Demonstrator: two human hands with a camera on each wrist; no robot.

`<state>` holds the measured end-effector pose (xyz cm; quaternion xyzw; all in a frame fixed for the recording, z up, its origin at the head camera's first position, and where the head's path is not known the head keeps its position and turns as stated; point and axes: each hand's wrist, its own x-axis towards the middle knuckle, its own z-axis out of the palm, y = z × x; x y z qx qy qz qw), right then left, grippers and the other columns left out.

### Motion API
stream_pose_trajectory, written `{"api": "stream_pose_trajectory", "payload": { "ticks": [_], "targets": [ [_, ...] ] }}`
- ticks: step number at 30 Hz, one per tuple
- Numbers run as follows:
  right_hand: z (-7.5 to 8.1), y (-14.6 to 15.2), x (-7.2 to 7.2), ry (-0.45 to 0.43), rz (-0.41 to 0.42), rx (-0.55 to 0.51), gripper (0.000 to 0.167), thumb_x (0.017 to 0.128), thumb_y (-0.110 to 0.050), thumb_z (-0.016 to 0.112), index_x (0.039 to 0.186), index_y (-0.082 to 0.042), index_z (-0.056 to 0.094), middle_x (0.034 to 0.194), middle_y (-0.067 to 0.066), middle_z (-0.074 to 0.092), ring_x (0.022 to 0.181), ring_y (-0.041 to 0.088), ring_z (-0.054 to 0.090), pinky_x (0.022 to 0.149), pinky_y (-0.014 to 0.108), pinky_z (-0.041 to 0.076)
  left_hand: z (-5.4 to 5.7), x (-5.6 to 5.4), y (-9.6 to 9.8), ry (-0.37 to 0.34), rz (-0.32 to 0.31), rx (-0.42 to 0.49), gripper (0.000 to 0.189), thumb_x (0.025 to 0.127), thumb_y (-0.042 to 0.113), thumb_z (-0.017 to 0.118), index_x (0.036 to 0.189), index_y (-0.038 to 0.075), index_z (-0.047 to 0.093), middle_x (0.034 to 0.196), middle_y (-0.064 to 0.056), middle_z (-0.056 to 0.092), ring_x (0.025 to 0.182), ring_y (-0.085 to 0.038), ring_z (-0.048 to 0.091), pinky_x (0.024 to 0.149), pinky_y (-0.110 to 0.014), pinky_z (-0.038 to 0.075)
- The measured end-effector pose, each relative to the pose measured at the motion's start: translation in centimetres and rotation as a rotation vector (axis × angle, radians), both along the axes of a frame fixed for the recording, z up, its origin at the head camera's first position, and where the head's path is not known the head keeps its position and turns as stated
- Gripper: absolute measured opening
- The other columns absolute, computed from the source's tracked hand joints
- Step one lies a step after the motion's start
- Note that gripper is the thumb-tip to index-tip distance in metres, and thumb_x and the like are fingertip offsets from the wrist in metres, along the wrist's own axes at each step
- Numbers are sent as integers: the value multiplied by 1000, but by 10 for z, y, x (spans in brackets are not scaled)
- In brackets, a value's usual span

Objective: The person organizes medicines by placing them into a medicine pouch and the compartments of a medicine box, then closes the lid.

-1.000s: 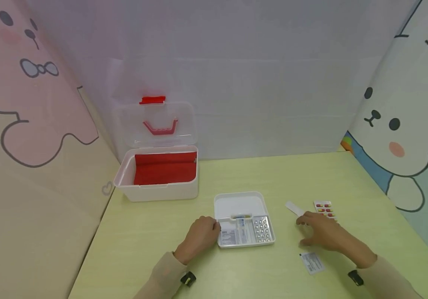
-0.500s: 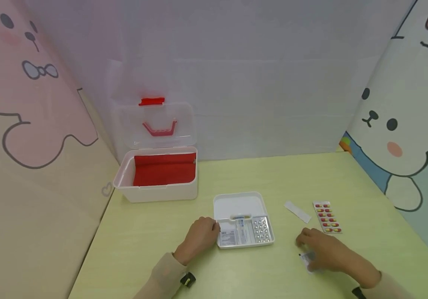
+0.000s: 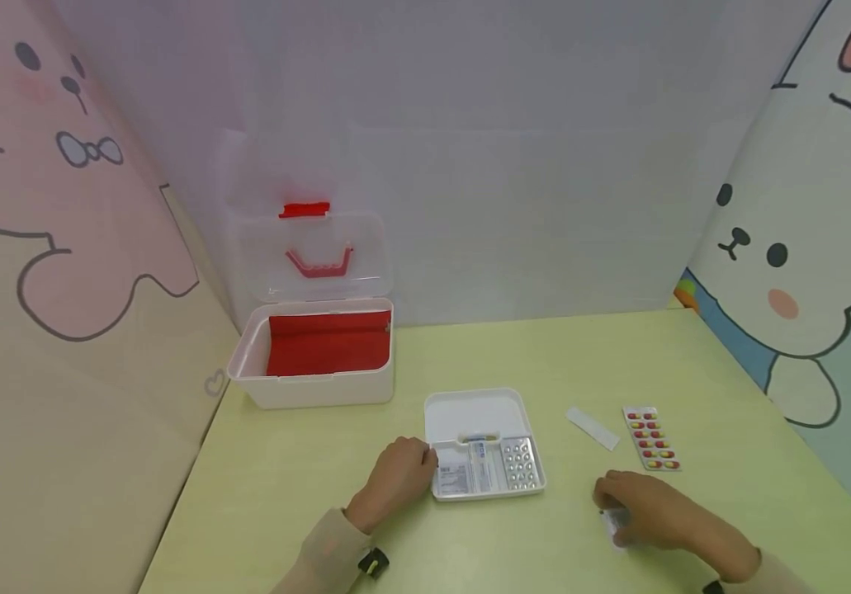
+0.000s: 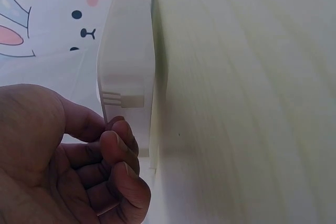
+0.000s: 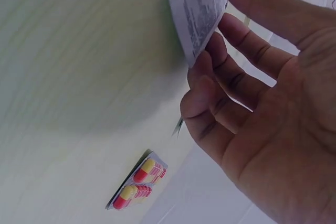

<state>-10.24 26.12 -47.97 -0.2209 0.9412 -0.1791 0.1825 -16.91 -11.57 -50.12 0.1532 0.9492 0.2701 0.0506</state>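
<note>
My left hand (image 3: 394,477) grips the left edge of an open, flat white plastic case (image 3: 479,415), thumb and fingertips closing on its side (image 4: 127,51) in the left wrist view. Inside the case lie a printed packet (image 3: 453,478), a thin wrapped item (image 3: 480,464) and a silver blister pack (image 3: 519,464). Over on the right, my right hand (image 3: 648,509) pinches a small white printed sachet (image 5: 198,17) between thumb and fingers, low over the table. The fingers cover much of that sachet in the head view.
A white strip (image 3: 593,428) and a blister pack of red and yellow capsules (image 3: 651,439) lie beyond my right hand. At the back left stands a lidded white box (image 3: 321,393), lid raised, with red material (image 3: 328,346) inside. Walls bound the table's back and sides.
My right hand has come back toward me from beside the white strip and capsules and taken hold of the sachet. The left hand stays on the case.
</note>
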Motion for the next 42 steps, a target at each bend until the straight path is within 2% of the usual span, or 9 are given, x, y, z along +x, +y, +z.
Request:
{"api": "stream_pose_trajectory", "payload": {
  "ticks": [9, 15, 19, 24, 31, 36, 42],
  "targets": [
    [-5, 6, -5, -7, 9, -53, 30, 75, -25, 82, 86, -24, 53, 77, -14, 49, 70, 0, 39, 61, 23, 35, -1, 0, 0, -9, 1, 1, 34, 96, 19, 52, 63, 14, 57, 54, 7, 37, 48, -7, 36, 44, -22, 30],
    [-3, 9, -8, 76, 35, -59, 11, 84, -19, 74, 89, -23, 65, 82, -18, 55, 73, -3, 43, 63, 25, 41, -1, -1, 0, -6, 1, -2, 35, 96, 19, 53, 62, 14, 56, 54, 7, 37, 48, -7, 36, 44, -22, 29],
    [1, 10, -12, 138, 58, -109, 10, 85, -14, 73, 87, -23, 67, 79, -18, 56, 70, -5, 43, 59, 22, 39, -1, -1, 0, -12, 3, -2, 36, 96, 20, 53, 60, 14, 55, 54, 7, 36, 48, -7, 36, 44, -22, 29],
    [15, 10, -20, 233, 58, -140, 14, 85, -9, 72, 86, -22, 67, 80, -16, 60, 70, -5, 43, 59, 21, 41, -2, -2, 0, -24, 8, -3, 37, 96, 20, 52, 60, 14, 55, 54, 7, 36, 48, -7, 35, 44, -22, 29],
    [47, -2, -32, 388, 25, -152, 12, 84, -5, 72, 92, -13, 69, 84, -11, 64, 72, -5, 48, 61, 22, 45, -4, -2, -1, -13, 4, -6, 36, 96, 20, 52, 60, 14, 55, 54, 7, 36, 48, -7, 35, 44, -22, 28],
    [64, -21, -43, 425, 14, -183, 13, 85, -5, 71, 96, -12, 70, 89, -6, 68, 75, 0, 56, 65, 24, 50, -3, -1, -1, -2, 0, -2, 36, 96, 20, 52, 61, 14, 56, 54, 7, 36, 48, -7, 35, 43, -22, 29],
    [69, -45, -55, 470, 64, -218, 16, 85, -1, 70, 98, -11, 70, 91, -4, 68, 79, 7, 62, 69, 27, 53, -1, -2, 0, 4, -3, 0, 36, 96, 20, 52, 60, 14, 55, 54, 7, 36, 48, -7, 34, 43, -22, 28]
  ]
}}
